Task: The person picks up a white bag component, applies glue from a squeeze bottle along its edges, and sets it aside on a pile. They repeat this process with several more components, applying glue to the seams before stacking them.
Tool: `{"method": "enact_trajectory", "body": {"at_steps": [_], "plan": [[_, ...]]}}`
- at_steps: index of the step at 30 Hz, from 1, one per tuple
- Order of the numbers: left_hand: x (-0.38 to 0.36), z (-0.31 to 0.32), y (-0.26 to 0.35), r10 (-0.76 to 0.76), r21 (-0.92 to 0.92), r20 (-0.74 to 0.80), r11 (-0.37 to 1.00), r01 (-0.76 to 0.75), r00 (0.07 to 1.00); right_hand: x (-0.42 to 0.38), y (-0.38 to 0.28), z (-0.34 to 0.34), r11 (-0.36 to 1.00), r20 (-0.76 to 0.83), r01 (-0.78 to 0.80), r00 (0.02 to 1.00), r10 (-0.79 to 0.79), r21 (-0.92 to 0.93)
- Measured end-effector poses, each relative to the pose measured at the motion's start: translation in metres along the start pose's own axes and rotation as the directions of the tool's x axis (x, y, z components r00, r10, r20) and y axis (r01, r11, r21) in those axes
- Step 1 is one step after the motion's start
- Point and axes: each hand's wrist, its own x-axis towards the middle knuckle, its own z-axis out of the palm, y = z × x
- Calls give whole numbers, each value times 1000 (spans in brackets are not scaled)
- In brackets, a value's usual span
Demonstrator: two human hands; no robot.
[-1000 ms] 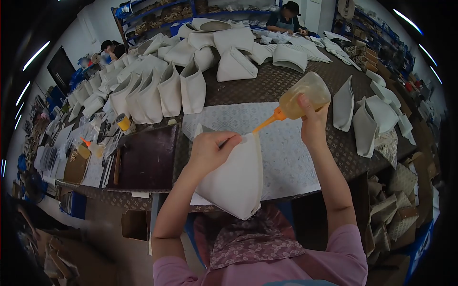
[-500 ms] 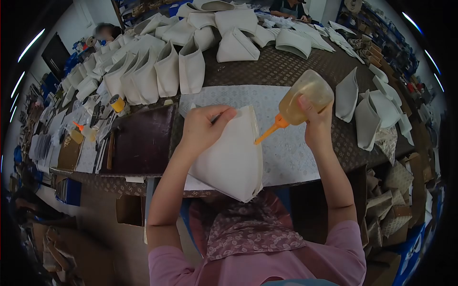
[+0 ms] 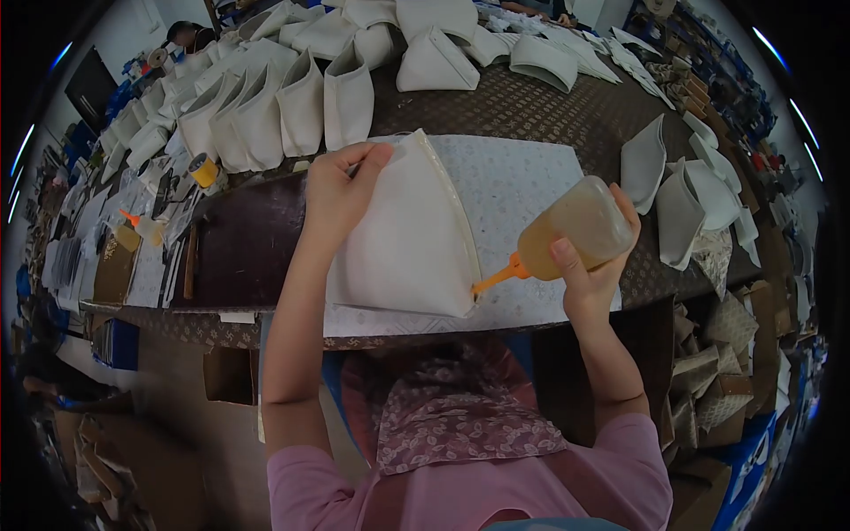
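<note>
A white piece (image 3: 398,239) with a pale strip along its right edge lies over the patterned white sheet (image 3: 522,177). My left hand (image 3: 341,190) pinches its upper left edge between thumb and fingers. In my right hand (image 3: 591,265) is a clear squeeze bottle (image 3: 571,232) of yellowish liquid, tilted down to the left. Its orange nozzle (image 3: 498,274) has its tip at the lower right corner of the white piece. The far side of the bottle hides part of my right fingers.
White pouches (image 3: 350,97) stand in rows at the back left, and more white pieces (image 3: 682,212) sit at the right. A dark board (image 3: 248,248) is left of the sheet. Boxes of patterned pieces (image 3: 722,380) are below right. Two people are across the table.
The white piece has turned and moved away from my body, its lower corner now over the sheet. My left hand moved up and left. The bottle and nozzle tip moved down toward that corner.
</note>
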Motion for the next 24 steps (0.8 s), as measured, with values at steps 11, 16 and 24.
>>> {"method": "enact_trajectory", "body": {"at_steps": [11,16,24], "plan": [[-9,-5,12,-37,-64,99,997,44,994,32,17,7,990,-26,-51,998,55,132],[-24,-8,24,7,-38,167,999,-1,986,88,30,40,949,-99,-19,994,53,315],[-27,-9,20,34,-6,168,999,-34,985,115,2,51,880,-82,4,996,40,475]]}}
